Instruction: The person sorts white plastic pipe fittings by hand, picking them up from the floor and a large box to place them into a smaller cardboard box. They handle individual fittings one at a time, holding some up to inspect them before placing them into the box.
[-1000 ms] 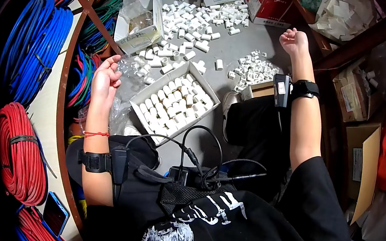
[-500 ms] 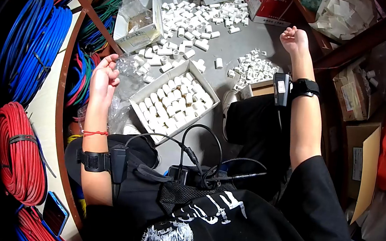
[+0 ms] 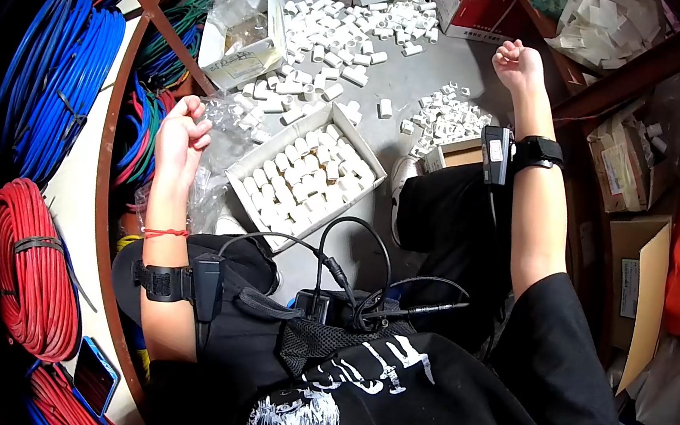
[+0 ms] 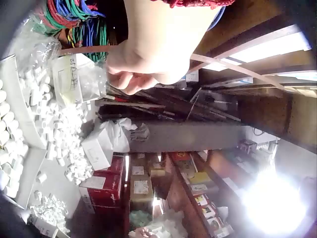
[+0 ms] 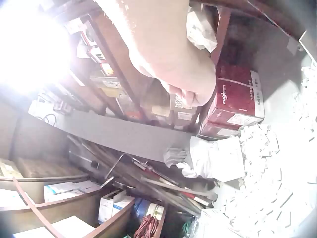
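My left hand (image 3: 180, 146) is raised at the left with its palm up, fingers loosely bent and nothing in them. Below and to its right, a shallow white carton (image 3: 365, 190) holds rows of short white plastic pipe fittings (image 3: 294, 167). At the upper right my right hand (image 3: 518, 68) is held up, fingers curled in toward the palm, with no object in it. A heap of loose white fittings (image 3: 357, 28) covers the floor between the hands. Nearer the right forearm lies a pile of smaller white clips (image 3: 449, 115).
Coils of blue cable (image 3: 58, 86) and red cable (image 3: 36, 270) fill the left shelf, where a phone (image 3: 95, 378) also lies. An open white box (image 3: 246, 47) stands beyond the left hand, a red box (image 3: 478, 6) at the back. Opened cartons (image 3: 638, 289) line the right side.
My left hand has shifted slightly left, and its index finger has bent further in. The right hand stays almost in place.
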### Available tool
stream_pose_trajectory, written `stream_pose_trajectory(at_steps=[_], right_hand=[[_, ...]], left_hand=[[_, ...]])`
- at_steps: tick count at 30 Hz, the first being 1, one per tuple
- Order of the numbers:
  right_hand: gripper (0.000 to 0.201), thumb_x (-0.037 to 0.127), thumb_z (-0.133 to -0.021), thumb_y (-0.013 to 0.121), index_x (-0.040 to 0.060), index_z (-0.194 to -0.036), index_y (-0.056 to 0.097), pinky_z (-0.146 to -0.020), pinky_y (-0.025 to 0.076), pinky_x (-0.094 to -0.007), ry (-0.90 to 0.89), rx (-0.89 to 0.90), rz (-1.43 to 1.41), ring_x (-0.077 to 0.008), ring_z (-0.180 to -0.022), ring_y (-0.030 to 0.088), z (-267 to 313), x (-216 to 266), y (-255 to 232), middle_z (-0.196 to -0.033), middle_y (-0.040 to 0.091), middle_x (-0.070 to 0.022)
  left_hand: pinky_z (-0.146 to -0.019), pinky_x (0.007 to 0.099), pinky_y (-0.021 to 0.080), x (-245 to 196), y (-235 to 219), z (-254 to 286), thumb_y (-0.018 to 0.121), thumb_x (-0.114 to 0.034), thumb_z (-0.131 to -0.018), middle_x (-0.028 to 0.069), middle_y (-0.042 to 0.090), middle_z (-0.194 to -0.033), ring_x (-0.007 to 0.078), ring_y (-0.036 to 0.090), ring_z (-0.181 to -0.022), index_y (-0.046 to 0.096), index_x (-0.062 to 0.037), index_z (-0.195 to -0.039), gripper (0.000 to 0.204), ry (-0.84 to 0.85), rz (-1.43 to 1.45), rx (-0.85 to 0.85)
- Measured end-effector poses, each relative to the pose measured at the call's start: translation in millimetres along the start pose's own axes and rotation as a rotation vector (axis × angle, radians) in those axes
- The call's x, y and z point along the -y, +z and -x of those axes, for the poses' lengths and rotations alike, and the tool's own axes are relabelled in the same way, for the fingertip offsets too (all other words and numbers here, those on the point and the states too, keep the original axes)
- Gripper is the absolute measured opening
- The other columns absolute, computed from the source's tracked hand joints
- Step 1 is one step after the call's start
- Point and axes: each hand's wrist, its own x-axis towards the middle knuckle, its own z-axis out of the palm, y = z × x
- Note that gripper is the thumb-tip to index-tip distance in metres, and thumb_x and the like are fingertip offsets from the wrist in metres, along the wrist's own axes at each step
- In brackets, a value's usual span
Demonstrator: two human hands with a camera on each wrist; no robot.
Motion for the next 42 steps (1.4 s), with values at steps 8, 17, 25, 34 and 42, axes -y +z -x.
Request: stream_pose_trajectory(at_steps=[8, 17, 25, 34, 42], right_hand=[[0.027, -0.011, -0.056, 0.028, 0.0100, -0.072, 0.029, -0.041, 0.019, -0.0236, 0.039, 0.026, -0.024, -0.0124, -0.045, 0.021, 3.6, -0.3, 4.9, -0.058, 0.027, -0.0028], [0.025, -0.010, -0.059, 0.026, 0.0099, -0.073, 0.031, -0.038, 0.015, -0.0231, 0.013, -0.074, -0.009, -0.0120, -0.044, 0.021, 5.8, -2.5, 10.3, -0.057, 0.026, -0.0020], [0.019, -0.006, -0.065, 0.024, 0.0105, -0.072, 0.032, -0.037, 0.016, -0.0230, 0.037, -0.035, -0.006, -0.0111, -0.042, 0.023, 2.3, -0.5, 4.4, -0.054, 0.027, -0.0007], [0.023, -0.008, -0.055, 0.034, 0.0114, -0.066, 0.033, -0.040, 0.024, -0.0235, -0.040, -0.113, 0.108, -0.0116, -0.039, 0.028, 9.3, -1.9, 8.7, -0.055, 0.037, -0.0025], [0.017, 0.004, -0.072, 0.032, 0.0120, -0.057, 0.033, -0.043, 0.028, -0.0243, -0.101, -0.161, 0.153, -0.0104, -0.037, 0.029, 3.6, -5.0, 7.9, -0.047, 0.033, 0.0006]], left_hand=[[-0.039, 0.0171, 0.017, 1.2, 0.2, -0.9, 0.031, 0.008, -0.052, -0.0017, 0.031, -0.070, 0.0060, 0.025, -0.049, 0.037, -0.0094, -0.072, 0.027, 0.012, 0.015, -0.009], [-0.040, 0.0166, 0.018, -2.4, 5.5, 3.7, 0.030, 0.010, -0.056, -0.0019, 0.032, -0.072, 0.0057, 0.027, -0.050, 0.038, -0.0097, -0.074, 0.028, 0.018, 0.011, -0.028], [-0.040, 0.0168, 0.018, -1.8, 2.5, 2.5, 0.031, 0.008, -0.054, -0.0013, 0.033, -0.073, 0.0061, 0.027, -0.051, 0.038, -0.0094, -0.073, 0.027, 0.026, 0.010, -0.024], [-0.039, 0.0169, 0.018, -2.1, 5.2, 3.4, 0.031, 0.008, -0.054, -0.0010, 0.032, -0.073, 0.0060, 0.027, -0.050, 0.038, -0.0089, -0.073, 0.026, 0.039, 0.003, -0.036], [-0.040, 0.0171, 0.018, -2.4, 2.3, 2.0, 0.031, 0.008, -0.052, -0.0011, 0.032, -0.070, 0.0062, 0.026, -0.049, 0.037, -0.0090, -0.071, 0.027, 0.029, 0.016, -0.008]])
